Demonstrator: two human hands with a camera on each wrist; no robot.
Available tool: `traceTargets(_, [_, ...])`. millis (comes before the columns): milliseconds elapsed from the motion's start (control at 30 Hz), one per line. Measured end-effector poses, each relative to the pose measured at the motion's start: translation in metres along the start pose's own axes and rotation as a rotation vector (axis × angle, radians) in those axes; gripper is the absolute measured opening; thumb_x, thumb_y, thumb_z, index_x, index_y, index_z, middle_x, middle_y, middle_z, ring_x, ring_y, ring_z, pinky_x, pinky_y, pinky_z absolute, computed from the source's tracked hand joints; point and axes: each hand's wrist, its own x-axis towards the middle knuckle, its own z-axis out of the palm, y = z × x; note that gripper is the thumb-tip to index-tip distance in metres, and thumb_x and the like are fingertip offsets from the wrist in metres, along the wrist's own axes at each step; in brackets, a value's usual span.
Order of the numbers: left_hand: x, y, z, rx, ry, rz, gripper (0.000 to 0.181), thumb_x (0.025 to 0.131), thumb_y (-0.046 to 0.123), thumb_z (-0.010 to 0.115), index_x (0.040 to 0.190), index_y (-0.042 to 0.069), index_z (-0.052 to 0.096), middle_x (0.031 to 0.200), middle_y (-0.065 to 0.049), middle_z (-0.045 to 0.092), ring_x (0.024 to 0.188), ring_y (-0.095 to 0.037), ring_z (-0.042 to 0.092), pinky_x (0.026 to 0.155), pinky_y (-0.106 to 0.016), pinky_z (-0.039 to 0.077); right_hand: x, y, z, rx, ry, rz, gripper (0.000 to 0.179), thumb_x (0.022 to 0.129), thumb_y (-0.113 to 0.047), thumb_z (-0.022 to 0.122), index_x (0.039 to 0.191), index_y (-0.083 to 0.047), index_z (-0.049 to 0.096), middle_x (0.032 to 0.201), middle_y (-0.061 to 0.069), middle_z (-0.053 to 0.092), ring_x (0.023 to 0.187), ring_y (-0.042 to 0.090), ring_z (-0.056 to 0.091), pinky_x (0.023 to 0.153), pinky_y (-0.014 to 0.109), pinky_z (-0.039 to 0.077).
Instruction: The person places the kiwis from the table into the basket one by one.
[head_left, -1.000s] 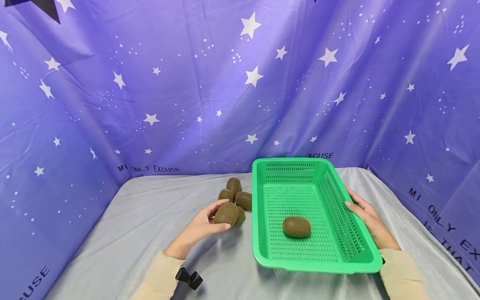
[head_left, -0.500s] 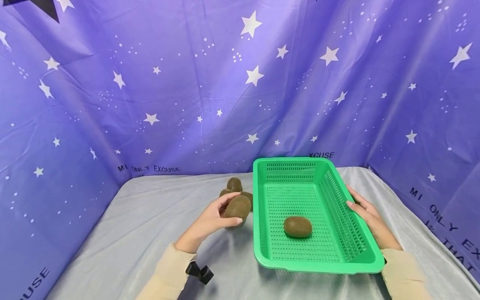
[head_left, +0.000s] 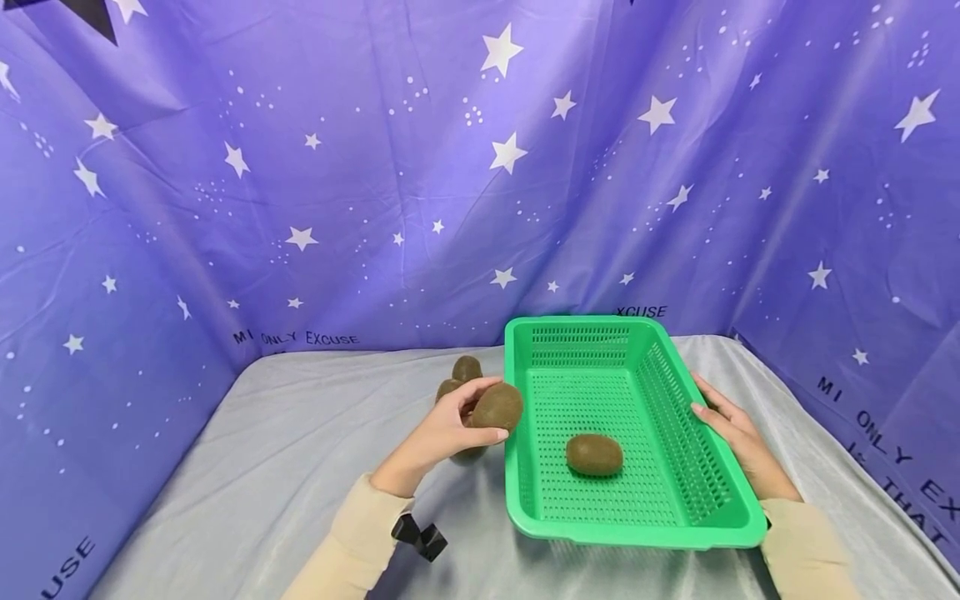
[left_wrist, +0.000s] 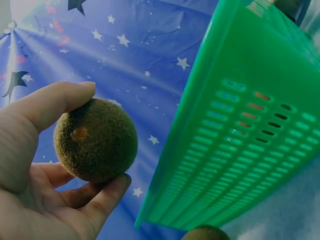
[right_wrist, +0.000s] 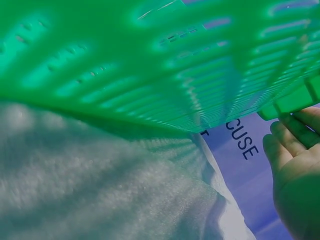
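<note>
My left hand (head_left: 438, 433) holds a brown kiwi (head_left: 498, 407) between thumb and fingers, right at the left rim of a green plastic basket (head_left: 615, 533). In the left wrist view the fuzzy end of this kiwi (left_wrist: 97, 140) faces the camera, beside the slotted basket wall (left_wrist: 200, 160). Inside the basket, toward its near end, lies one kiwi (head_left: 595, 454). At the basket's right rim my right hand (head_left: 742, 442) grips with the thumb on top and the fingers underneath, as the right wrist view shows those fingers (right_wrist: 282, 137) beneath the rim.
Several more kiwis (head_left: 467, 367) lie on the grey cloth (head_left: 300, 450) left of the basket, partly hidden behind my left hand. A purple curtain (head_left: 420, 167) with white stars rises at the back and both sides.
My left hand has lifted the kiwi off the group and carried it right, to the basket's left rim. The right hand and the basket stay in place.
</note>
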Motion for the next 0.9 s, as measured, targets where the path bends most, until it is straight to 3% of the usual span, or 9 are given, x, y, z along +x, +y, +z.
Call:
traceTargets(300, [0.015,0.003,0.01,-0.016,0.015,-0.011,0.07,0.079,0.007,0.073,0.141,0.007,0.041,0.129,-0.012,0.054,0.108,-0.021,0.055,0.088,-0.03,0.048,-0.004,0.001,-0.001,-0.055,-0.011,0.006,0.055,0.103,-0.018,0.035,0.153,-0.02,0.011,0.145,-0.013,0.035,0.115,0.002,0.053,0.087,0.023,0.049])
traceTargets(567, [0.023,0.0,0.021,-0.051,0.004,-0.011,0.069,0.08,0.007,0.073,0.141,0.012,0.041,0.13,-0.011,0.053,0.108,-0.02,0.054,0.086,-0.03,0.049,0.002,0.001,0.001,0.012,-0.006,0.003,0.057,0.102,-0.015,0.038,0.152,-0.015,0.011,0.129,-0.019,0.051,0.107,0.008,0.059,0.083,0.027,0.052])
traceTargets(900, [0.029,0.003,0.031,-0.035,-0.031,-0.023,0.068,0.08,0.01,0.073,0.141,0.014,0.042,0.123,-0.012,0.055,0.104,-0.019,0.053,0.083,-0.03,0.05,0.002,0.0,0.0,-0.019,-0.003,-0.007,0.056,0.102,-0.016,0.037,0.152,-0.017,0.012,0.133,-0.019,0.047,0.111,0.005,0.056,0.086,0.024,0.05])
